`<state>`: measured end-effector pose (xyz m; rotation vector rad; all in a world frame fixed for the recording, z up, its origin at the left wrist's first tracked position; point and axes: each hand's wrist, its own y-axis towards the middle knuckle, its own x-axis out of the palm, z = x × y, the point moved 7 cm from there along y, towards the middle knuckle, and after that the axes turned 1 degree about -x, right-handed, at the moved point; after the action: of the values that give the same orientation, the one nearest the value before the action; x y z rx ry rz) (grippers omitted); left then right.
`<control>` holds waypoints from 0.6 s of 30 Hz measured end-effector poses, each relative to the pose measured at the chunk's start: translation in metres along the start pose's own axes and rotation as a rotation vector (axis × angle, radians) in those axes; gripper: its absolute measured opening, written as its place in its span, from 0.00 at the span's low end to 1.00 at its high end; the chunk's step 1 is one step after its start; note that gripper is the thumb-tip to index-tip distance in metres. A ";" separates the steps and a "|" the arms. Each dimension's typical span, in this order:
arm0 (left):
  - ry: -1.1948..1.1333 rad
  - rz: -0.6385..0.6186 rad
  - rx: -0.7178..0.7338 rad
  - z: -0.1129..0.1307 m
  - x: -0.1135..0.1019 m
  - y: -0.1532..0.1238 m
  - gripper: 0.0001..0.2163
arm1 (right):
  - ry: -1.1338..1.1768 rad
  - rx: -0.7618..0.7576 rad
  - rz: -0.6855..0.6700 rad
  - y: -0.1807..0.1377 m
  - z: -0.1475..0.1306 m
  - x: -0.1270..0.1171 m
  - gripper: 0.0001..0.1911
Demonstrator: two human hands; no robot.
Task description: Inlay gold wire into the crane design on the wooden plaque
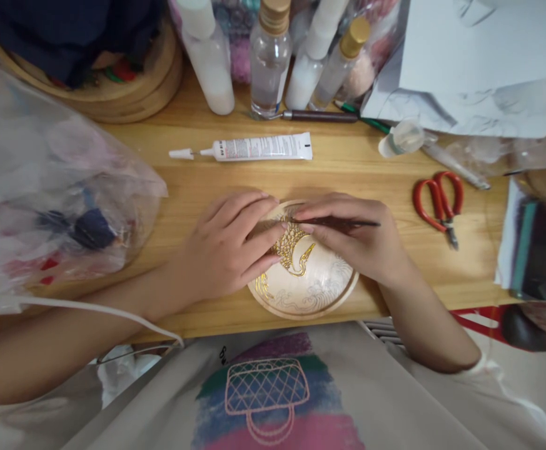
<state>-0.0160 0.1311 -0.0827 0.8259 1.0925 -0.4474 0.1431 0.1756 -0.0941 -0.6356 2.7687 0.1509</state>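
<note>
Printed shirt (263, 394) nearest. Left hand (228, 250), grip spread flat, pins wooden disc (319, 300) steady on surface (348, 169); right hand (364, 244) grip pinches thin dark tool (343, 222), tip at gold crane (294, 249).

Worktop (348, 175) is pale wood, smooth and matt-ish, with the grain showing. The round disc (322, 290) looks like similar light wood but finer and paler, and the gold wire (294, 247) on it is shiny metal that really catches the light. The thin dark tool (348, 222) has a slight gloss; can't tell if it's metal or lacquered wood. The glue tube (258, 149) is soft white plastic, semi-gloss. The scissors (439, 203) have glossy red plastic handles and dull metal blades. The clear bottles (269, 59) are see-through plastic or glass with satin gold caps. The big bag (42, 187) is thin, crinkly clear plastic, the paper sheets (479, 56) are matt white, and the shirt (160, 400) is soft matt cloth.
</note>
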 end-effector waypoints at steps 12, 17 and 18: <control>-0.025 -0.034 -0.041 -0.003 0.004 -0.004 0.14 | -0.018 -0.059 -0.085 0.007 -0.001 -0.002 0.07; -0.013 -0.017 -0.031 -0.001 0.005 -0.004 0.14 | -0.043 -0.070 -0.091 0.007 -0.002 -0.003 0.06; -0.012 -0.014 -0.030 0.000 0.005 -0.004 0.14 | -0.047 -0.076 -0.094 0.008 -0.002 -0.003 0.06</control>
<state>-0.0174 0.1289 -0.0885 0.7886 1.0924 -0.4465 0.1417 0.1833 -0.0911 -0.7695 2.6925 0.2485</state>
